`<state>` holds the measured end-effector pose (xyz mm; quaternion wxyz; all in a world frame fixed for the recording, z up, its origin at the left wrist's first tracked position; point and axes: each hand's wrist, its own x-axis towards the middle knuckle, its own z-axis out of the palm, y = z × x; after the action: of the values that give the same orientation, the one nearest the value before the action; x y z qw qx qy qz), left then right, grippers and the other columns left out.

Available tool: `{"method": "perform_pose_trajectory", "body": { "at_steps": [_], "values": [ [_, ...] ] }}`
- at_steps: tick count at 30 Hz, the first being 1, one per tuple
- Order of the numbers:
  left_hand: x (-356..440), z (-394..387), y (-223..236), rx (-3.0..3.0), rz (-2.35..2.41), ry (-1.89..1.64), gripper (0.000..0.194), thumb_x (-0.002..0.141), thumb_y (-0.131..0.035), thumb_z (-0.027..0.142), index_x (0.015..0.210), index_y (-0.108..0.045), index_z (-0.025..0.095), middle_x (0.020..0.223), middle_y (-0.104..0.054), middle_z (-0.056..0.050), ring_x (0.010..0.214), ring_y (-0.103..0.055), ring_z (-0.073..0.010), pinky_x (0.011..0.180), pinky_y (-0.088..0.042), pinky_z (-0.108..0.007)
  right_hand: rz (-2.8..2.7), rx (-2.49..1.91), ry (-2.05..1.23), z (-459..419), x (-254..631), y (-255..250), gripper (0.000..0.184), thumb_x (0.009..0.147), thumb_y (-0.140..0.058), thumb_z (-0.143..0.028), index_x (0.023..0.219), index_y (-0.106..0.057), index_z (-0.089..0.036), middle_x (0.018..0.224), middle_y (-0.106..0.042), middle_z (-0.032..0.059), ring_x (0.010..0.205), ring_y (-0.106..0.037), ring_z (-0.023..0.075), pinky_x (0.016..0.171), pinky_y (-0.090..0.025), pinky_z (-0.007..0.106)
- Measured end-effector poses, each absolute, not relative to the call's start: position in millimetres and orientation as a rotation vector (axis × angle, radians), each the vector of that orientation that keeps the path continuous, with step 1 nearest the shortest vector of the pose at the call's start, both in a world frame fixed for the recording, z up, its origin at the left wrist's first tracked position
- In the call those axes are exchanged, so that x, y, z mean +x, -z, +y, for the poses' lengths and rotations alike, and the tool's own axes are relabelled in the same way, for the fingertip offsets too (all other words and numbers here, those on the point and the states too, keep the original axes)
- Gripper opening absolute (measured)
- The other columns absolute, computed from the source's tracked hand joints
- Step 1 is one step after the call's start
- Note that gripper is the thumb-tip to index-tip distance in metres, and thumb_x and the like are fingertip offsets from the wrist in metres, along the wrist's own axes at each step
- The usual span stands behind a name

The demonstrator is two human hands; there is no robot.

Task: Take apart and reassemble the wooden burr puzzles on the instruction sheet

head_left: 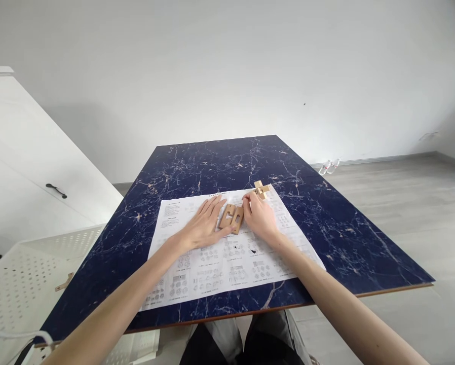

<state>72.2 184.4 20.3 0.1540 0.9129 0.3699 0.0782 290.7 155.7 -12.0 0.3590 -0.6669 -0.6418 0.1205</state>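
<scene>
My left hand (208, 223) lies flat on the printed paper sheet (166, 213) with its fingers stretched out. Its thumb reaches to the lower end of two light-brown wooden puzzle pieces (227, 215), which lie side by side and have cut-out slots. To the right of them is my right hand (260, 215), its fingers curled in and the thumb and forefinger close together. Whatever may be between those fingertips is hidden. Just beyond its knuckles rests a paler, cross-shaped wooden puzzle (261, 190), at the sheet's upper right corner.
The sheet lies on a dark blue marble-patterned table (212, 162). At the left stand a white cabinet (41, 167) and a white perforated surface (37, 268) with a small wooden item (64, 282). Two clear bottles (329, 167) are on the floor by the wall.
</scene>
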Motion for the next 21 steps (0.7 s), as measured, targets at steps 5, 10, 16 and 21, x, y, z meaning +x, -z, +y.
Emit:
{"method": "perform_pose_trajectory", "body": {
  "at_steps": [5,10,16,21],
  "values": [
    [93.4,181.1,-22.2,2.675,0.902,-0.347,0.100,0.091,-0.062,0.080,0.168,-0.034,0.022,0.177,-0.032,-0.018,0.164,-0.030,-0.0407,0.134,-0.022,-0.062,-1.619,-1.675,-0.327,156.6,293.3,13.3,0.021,0.109,-0.036,-0.028,0.107,-0.056,-0.023,0.107,-0.075,0.0134,0.087,-0.067,0.0293,0.069,-0.043,0.037],
    [100.0,177.2,-21.3,2.667,0.841,-0.433,0.073,0.099,-0.061,0.066,0.158,-0.047,0.026,0.161,-0.055,-0.014,0.152,-0.046,-0.0366,0.126,-0.037,-0.060,-1.619,-1.641,-0.340,155.5,293.8,13.8,0.018,0.108,-0.038,-0.029,0.106,-0.055,-0.023,0.111,-0.075,0.0128,0.090,-0.068,0.0284,0.069,-0.043,0.036],
    [88.5,173.5,-19.9,2.673,0.919,-0.412,0.058,0.101,-0.061,0.051,0.153,-0.051,0.026,0.154,-0.058,-0.012,0.145,-0.049,-0.0349,0.121,-0.042,-0.058,-1.624,-1.621,-0.343,153.6,294.4,12.9,0.016,0.107,-0.040,-0.029,0.106,-0.054,-0.023,0.109,-0.075,0.0136,0.091,-0.068,0.0290,0.068,-0.043,0.036],
    [56.1,175.4,-17.1,2.676,1.101,-0.385,0.056,0.103,-0.056,0.044,0.154,-0.050,0.022,0.155,-0.054,-0.015,0.146,-0.046,-0.0372,0.121,-0.041,-0.060,-1.634,-1.619,-0.344,153.7,294.4,14.0,0.014,0.106,-0.042,-0.031,0.103,-0.054,-0.023,0.104,-0.075,0.0122,0.081,-0.068,0.0276,0.065,-0.040,0.036]
  ]
}}
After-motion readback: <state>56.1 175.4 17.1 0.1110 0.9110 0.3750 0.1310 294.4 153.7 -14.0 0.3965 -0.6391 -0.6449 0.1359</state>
